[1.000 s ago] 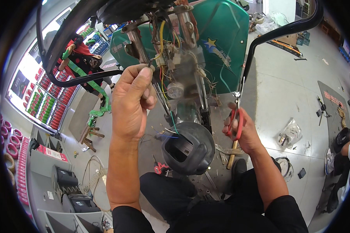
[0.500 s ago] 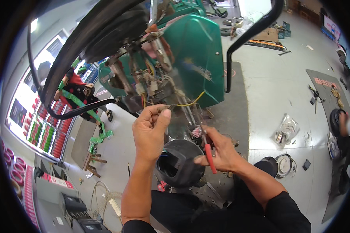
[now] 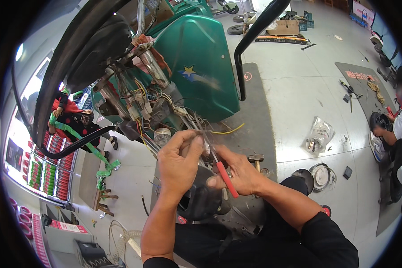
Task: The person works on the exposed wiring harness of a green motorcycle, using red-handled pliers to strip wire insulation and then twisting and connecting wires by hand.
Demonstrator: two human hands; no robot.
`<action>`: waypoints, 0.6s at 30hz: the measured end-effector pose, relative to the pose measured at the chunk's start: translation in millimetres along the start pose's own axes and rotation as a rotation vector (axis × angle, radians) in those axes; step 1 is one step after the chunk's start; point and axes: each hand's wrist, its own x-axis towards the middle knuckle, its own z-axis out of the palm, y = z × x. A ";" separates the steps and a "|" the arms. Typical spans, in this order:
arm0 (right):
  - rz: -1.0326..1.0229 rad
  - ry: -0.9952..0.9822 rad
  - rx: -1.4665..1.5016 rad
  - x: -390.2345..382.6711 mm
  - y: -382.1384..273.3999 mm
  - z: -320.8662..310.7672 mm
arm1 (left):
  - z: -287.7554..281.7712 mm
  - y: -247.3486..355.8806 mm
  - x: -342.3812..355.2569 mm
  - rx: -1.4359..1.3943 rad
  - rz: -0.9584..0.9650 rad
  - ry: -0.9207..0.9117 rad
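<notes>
In front of me, thumb and fingers of my left hand [image 3: 183, 154] are pinched together at one end of a yellow wire [image 3: 228, 131]; the exact grip is hidden. The wire's other end sticks out to the right. My right hand [image 3: 239, 172] is closed around a red-handled tool [image 3: 228, 179] with a slim metal shaft, whose tip reaches up beside my left fingertips. Just beyond is a bundle of wires and connectors [image 3: 143, 105] between the metal tubes of a scooter's stripped front. A black rounded housing [image 3: 203, 190] lies below my hands.
A green panel [image 3: 196, 58] and a black bar [image 3: 254, 35] stand beyond the wires. A hammer [image 3: 256, 161] is right of my hand. On the floor lie a plastic bag [image 3: 319, 135] and a round part [image 3: 322, 176]. Other people are at left and right.
My view has shifted, so the scooter front appears further left. The tool's tip has come closer to my left fingertips, and the wire's free end points more sideways.
</notes>
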 end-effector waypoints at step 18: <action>-0.046 0.142 0.142 -2.2 5.6 6.3 | -4.0 10.9 4.4 0.128 -0.027 -0.119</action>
